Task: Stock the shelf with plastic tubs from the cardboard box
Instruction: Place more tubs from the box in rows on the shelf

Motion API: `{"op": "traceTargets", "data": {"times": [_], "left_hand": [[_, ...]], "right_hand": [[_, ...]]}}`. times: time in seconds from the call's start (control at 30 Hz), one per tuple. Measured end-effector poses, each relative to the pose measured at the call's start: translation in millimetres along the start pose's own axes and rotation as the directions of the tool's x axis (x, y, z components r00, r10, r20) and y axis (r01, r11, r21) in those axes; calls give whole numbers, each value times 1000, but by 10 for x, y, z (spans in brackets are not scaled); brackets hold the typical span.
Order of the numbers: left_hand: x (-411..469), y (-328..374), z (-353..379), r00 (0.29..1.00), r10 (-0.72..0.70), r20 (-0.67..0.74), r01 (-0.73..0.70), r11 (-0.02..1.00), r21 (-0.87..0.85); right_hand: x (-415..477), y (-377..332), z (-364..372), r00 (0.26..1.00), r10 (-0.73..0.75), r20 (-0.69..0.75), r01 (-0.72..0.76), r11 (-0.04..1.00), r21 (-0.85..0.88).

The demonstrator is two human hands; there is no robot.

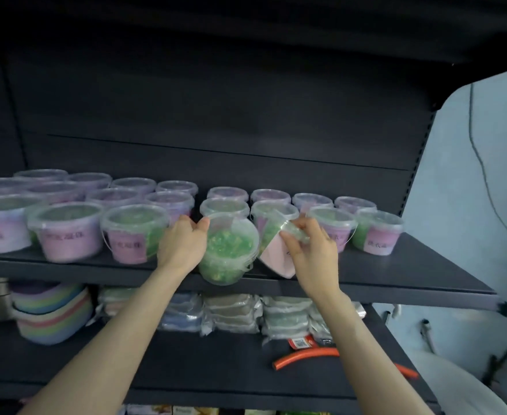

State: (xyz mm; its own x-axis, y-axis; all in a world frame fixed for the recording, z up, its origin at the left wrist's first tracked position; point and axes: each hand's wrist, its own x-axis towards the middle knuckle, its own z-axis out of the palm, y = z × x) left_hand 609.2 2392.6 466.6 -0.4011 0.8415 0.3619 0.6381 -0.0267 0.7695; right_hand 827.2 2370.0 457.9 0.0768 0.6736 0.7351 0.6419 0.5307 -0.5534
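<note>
Several clear plastic tubs with pink labels and green contents (66, 232) stand in rows on the dark shelf (396, 265). My left hand (183, 241) grips a clear tub of green beads (228, 253), tipped toward me at the shelf's front edge. My right hand (309, 250) holds a second tub (276, 247) tilted over, its pink label facing down and right. Both tubs sit in a gap in the front row. The cardboard box is out of view.
Below, a lower shelf (216, 369) carries stacked pastel bowls (51, 313), wrapped cloth packs (231, 316) and an orange hose (306, 356). A pale wall with a hanging cable (482, 175) lies to the right of the shelving.
</note>
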Motion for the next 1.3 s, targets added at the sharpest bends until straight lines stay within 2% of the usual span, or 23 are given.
{"op": "traceTargets", "data": {"times": [0.13,0.23,0.3,0.37,0.47,0.57,0.73,0.87,0.97,1.1,1.23,1.3], "left_hand": [[2,-48,83,996,-91,-5,90,993,-74],[-6,-4,46,998,-67,-20,64,988,-139],[-88,-2,39,1000,28,4,-26,977,-211],[-243,-43,80,983,181,29,-170,959,-228],[-366,-127,181,935,354,30,-350,933,-85],[-316,-190,138,875,481,-61,-479,877,48],[-285,-314,-18,783,613,-105,-612,790,45],[-363,-260,34,767,640,-50,-628,764,147],[-424,-125,145,774,633,-25,-607,751,260],[-372,-118,136,773,626,-99,-608,777,166],[-267,-211,81,788,616,-24,-615,788,33],[-222,-264,80,772,635,-28,-633,772,65]], "right_hand": [[-8,84,14,997,71,-26,-68,991,115],[16,68,34,999,51,10,-52,993,111],[13,49,76,1000,18,16,-19,998,61],[-15,36,124,1000,-8,23,8,1000,15],[-37,31,152,999,-22,36,23,1000,-20],[-48,36,123,1000,13,-22,-13,1000,-24],[-138,122,144,999,7,43,-4,998,-64],[-184,164,174,996,90,7,-90,996,0],[-222,201,192,998,61,-3,-61,997,-44],[-168,213,152,999,28,-29,-31,990,-137],[-156,214,156,1000,14,-27,-19,984,-179],[-168,225,162,1000,3,-19,-6,980,-199]]}}
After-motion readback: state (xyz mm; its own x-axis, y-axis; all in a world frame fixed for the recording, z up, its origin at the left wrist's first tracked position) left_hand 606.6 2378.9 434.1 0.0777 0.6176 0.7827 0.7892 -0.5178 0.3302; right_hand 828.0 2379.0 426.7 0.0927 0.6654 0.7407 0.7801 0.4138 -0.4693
